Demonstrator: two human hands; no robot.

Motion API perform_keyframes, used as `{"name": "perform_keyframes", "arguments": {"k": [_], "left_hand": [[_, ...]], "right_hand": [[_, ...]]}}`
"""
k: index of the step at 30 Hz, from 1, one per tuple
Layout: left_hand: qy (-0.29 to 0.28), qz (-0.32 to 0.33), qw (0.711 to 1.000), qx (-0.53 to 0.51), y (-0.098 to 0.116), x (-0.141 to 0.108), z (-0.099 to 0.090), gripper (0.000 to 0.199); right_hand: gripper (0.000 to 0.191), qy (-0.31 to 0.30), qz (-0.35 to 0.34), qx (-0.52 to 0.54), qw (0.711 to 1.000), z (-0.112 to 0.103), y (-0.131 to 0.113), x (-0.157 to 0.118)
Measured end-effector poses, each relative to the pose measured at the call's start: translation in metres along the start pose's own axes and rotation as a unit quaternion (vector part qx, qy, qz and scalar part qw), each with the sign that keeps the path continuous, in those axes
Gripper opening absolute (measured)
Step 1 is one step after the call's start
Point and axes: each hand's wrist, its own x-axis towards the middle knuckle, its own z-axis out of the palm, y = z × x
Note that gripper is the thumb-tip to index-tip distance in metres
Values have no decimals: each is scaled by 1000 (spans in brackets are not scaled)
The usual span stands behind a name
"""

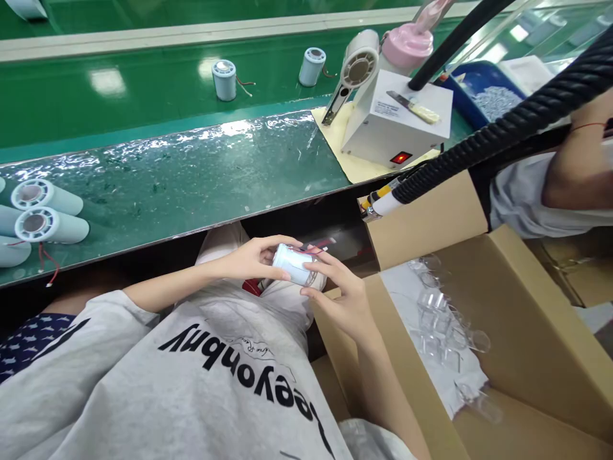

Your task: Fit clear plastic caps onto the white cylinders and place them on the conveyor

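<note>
Over my lap, in front of the bench edge, I hold a light-blue cylinder (291, 263) with thin red and dark wires at its far side. My left hand (261, 257) grips its left end between thumb and fingers. On the other end, the fingers and thumb of my right hand (342, 291) are closed around it, where a slotted rim partly shows. Similar pale cylinders (62, 227) with slotted ends and wires lie on the bench at left. Two more, a nearer cylinder (224, 82) and a farther cylinder (312, 67), stand upright on the green surface.
A white box with a lit red switch (401, 157) carries a knife (414, 107). Beside it are a white handheld fan (357, 67) and pink-lidded bottle (407, 46). A black ribbed hose (502, 134) crosses above a carton (541, 319) holding clear plastic pieces (438, 319). A co-worker's arm (577, 153) is at right.
</note>
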Motion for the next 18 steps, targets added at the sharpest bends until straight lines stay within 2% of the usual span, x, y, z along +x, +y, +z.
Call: {"name": "perform_keyframes", "arguments": {"k": [3,6,8,12,18], "left_hand": [[-28,-32,999,-6,5,-4,0,69],[-43,8,998,42,10,-5,-2,73],[-55,49,995,69,13,-4,-3,73],[-79,95,986,108,17,-4,-4,69],[-90,115,980,135,17,-6,-5,69]], "right_hand": [[30,-7,-61,-56,997,-2,1,-8],[31,-5,-84,-56,995,-3,2,-12],[32,-3,-73,-38,997,-4,3,-14],[37,-15,-5,27,1000,-5,-1,-15],[38,-26,50,121,991,-4,-2,-14]]}}
